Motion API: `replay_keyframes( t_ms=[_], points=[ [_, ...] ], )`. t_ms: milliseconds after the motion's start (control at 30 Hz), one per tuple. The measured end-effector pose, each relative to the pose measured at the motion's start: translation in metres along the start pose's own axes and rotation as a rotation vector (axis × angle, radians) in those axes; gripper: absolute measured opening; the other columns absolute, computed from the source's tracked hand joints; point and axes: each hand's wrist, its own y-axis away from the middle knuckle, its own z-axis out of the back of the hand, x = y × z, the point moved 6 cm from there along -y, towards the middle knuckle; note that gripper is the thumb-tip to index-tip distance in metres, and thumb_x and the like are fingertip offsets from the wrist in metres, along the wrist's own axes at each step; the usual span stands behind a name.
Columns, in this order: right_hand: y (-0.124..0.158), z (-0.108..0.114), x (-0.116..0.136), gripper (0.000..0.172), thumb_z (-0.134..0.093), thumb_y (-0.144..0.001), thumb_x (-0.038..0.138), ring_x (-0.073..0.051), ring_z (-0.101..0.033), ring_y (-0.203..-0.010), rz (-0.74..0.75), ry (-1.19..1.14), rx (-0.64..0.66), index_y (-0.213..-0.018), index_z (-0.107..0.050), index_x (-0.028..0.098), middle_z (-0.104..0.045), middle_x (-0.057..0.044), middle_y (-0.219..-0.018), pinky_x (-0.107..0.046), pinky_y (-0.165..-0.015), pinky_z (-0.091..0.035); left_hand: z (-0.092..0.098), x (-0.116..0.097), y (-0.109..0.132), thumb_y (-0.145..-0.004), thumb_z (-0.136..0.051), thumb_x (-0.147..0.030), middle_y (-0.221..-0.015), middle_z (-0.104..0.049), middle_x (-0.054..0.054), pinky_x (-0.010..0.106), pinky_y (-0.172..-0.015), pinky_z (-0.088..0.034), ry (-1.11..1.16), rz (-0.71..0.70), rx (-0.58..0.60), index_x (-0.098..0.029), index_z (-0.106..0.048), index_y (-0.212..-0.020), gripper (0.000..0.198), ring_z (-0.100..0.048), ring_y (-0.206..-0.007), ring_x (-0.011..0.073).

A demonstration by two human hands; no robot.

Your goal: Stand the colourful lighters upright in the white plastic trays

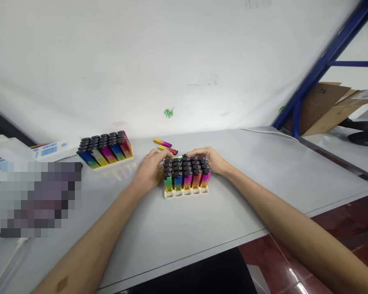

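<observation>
A white holder [187,194] stands upright near the middle of the table, with rows of shiny multicoloured lighters [187,179] in it, black tops up. The front row of slots shows no lighters. My left hand [153,167] is curled at the holder's back left, its fingers partly hidden behind the lighters. At the back right is my right hand [211,158], fingers bent inward. Between my fingertips lies a lighter [181,157] with a black top and a bit of green, seemingly in the right fingertips. Two loose lighters [164,146] lie behind my left hand.
A second white holder [119,164] full of lighters stands at the left. A power strip [53,149] is behind it, and a blurred-out dark flat object [43,200] lies in front with a cable. A white wall [184,81] borders the table; cardboard boxes [331,102] are at right.
</observation>
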Motion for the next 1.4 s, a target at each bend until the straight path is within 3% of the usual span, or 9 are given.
replay_keyframes(
  t_ms=[267, 400, 533, 700, 800, 867, 967, 1100, 1400],
  points=[
    [0.006, 0.021, 0.000, 0.021, -0.057, -0.088, 0.041, -0.014, -0.062, -0.065, -0.140, -0.097, -0.339, -0.084, -0.053, 0.021, -0.068, 0.000, -0.074, -0.027, -0.062, -0.050, 0.001, 0.003, 0.000, -0.077, -0.050, -0.015, -0.107, -0.071, 0.003, 0.038, -0.089, -0.047, -0.026, -0.069, 0.017, -0.025, -0.067, -0.110, 0.038, -0.055, -0.104, 0.0252],
    [0.012, 0.031, -0.004, 0.027, -0.052, -0.091, 0.050, -0.010, -0.045, -0.043, -0.196, -0.160, -0.428, -0.090, -0.042, 0.025, -0.056, 0.007, -0.061, -0.022, -0.042, -0.035, 0.008, 0.005, 0.004, -0.087, -0.042, -0.019, -0.107, -0.070, 0.005, 0.039, -0.086, -0.048, 0.017, -0.035, 0.005, -0.026, -0.065, -0.117, 0.038, -0.059, -0.104, 0.0250],
    [0.015, 0.038, -0.006, 0.037, -0.062, -0.085, 0.057, -0.006, -0.028, -0.039, -0.211, -0.038, -0.405, -0.091, -0.044, 0.026, -0.047, 0.009, -0.060, -0.020, -0.037, -0.022, 0.019, -0.003, 0.009, -0.098, -0.040, -0.036, -0.121, -0.068, 0.004, 0.040, -0.093, -0.047, 0.304, 0.044, -0.031, -0.027, -0.064, -0.116, 0.031, -0.062, -0.112, 0.0236],
    [0.017, 0.042, 0.002, 0.036, -0.058, -0.088, 0.058, -0.008, -0.045, -0.048, -0.134, 0.209, -0.414, -0.093, -0.052, 0.023, -0.057, 0.002, -0.078, -0.023, -0.042, -0.037, 0.023, -0.021, 0.017, -0.095, -0.043, -0.060, -0.135, -0.061, 0.008, 0.043, -0.104, -0.044, 0.549, -0.018, 0.089, -0.026, -0.055, -0.129, 0.050, -0.056, -0.124, 0.0263],
    [0.017, 0.040, 0.007, 0.044, -0.045, -0.093, 0.064, -0.011, -0.051, -0.055, -0.087, 0.208, -0.389, -0.103, -0.058, 0.023, -0.054, 0.002, -0.074, -0.023, -0.046, -0.040, 0.017, -0.024, 0.023, -0.079, -0.068, -0.060, -0.146, -0.053, 0.008, 0.043, -0.103, -0.046, 0.467, 0.002, 0.204, -0.030, -0.049, -0.137, 0.068, -0.054, -0.127, 0.0298],
    [0.017, 0.040, 0.008, 0.052, -0.040, -0.093, 0.069, -0.011, -0.044, -0.051, -0.071, 0.173, -0.395, -0.104, -0.059, 0.023, -0.046, 0.003, -0.066, -0.022, -0.044, -0.035, 0.013, -0.023, 0.024, -0.071, -0.077, -0.054, -0.148, -0.050, 0.006, 0.042, -0.100, -0.048, 0.367, 0.048, 0.243, -0.032, -0.049, -0.136, 0.074, -0.056, -0.125, 0.0303],
    [0.018, 0.042, 0.002, 0.059, -0.039, -0.089, 0.076, -0.009, -0.028, -0.043, -0.156, 0.067, -0.400, -0.085, -0.058, 0.021, -0.032, 0.006, -0.056, -0.024, -0.040, -0.022, 0.010, -0.022, 0.024, -0.070, -0.078, -0.051, -0.140, -0.057, 0.005, 0.042, -0.096, -0.051, 0.260, 0.091, 0.241, -0.032, -0.047, -0.134, 0.074, -0.060, -0.119, 0.0293],
    [0.020, 0.041, -0.006, 0.058, -0.041, -0.089, 0.073, -0.008, -0.016, -0.041, -0.316, -0.071, -0.389, -0.059, -0.039, 0.023, -0.021, 0.007, -0.051, -0.026, -0.040, -0.012, 0.010, -0.022, 0.021, -0.070, -0.077, -0.049, -0.129, -0.064, 0.006, 0.041, -0.091, -0.053, 0.209, 0.098, 0.216, -0.029, -0.044, -0.135, 0.075, -0.065, -0.108, 0.0276],
    [0.020, 0.029, -0.002, 0.046, -0.037, -0.091, 0.048, -0.008, -0.011, -0.039, -0.336, -0.196, -0.351, -0.053, -0.029, 0.024, -0.020, 0.007, -0.046, -0.025, -0.040, -0.007, 0.004, -0.020, 0.019, -0.071, -0.076, -0.052, -0.126, -0.065, 0.005, 0.040, -0.089, -0.053, 0.194, 0.090, 0.110, -0.028, -0.047, -0.128, 0.068, -0.067, -0.101, 0.0249]
  ],
)
